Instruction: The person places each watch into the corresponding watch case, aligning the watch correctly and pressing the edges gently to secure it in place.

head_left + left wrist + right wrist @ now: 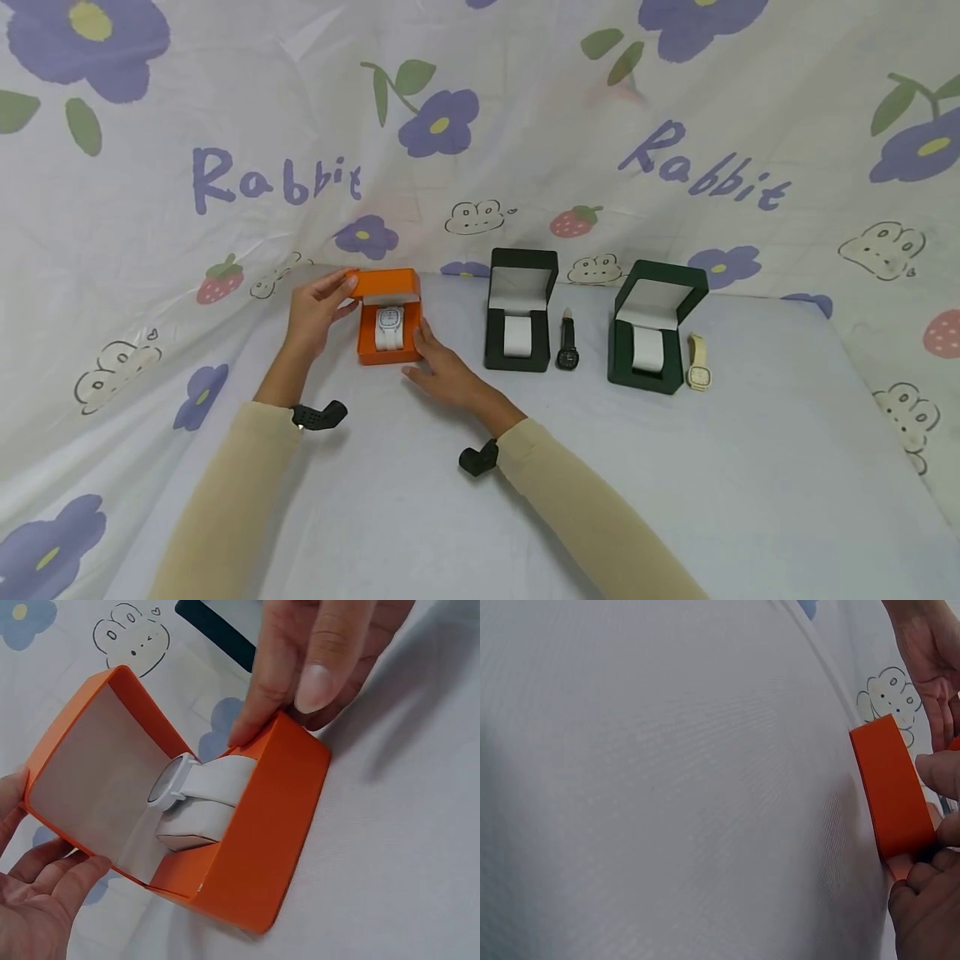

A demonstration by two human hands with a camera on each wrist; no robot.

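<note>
An orange watch box [365, 346] stands with its lid raised, and a white watch [389, 320] sits in it on a white cushion [191, 825]. My left hand [312, 312] grips the left edge of the lid [67, 750], thumb on one side and fingers on the other. At the box's front right corner, my right hand [446, 371] holds the base [262, 832], its fingers along the side and its thumb near the front face. In the right wrist view the orange box [892, 787] is partly hidden behind the right hand.
To the right stand an open black watch box [517, 364] and an open green watch box [645, 381], each with a white cushion. A black watch [567, 354] and a gold-coloured watch [699, 371] lie beside them. A patterned cloth [525, 125] hangs behind the white table [600, 467].
</note>
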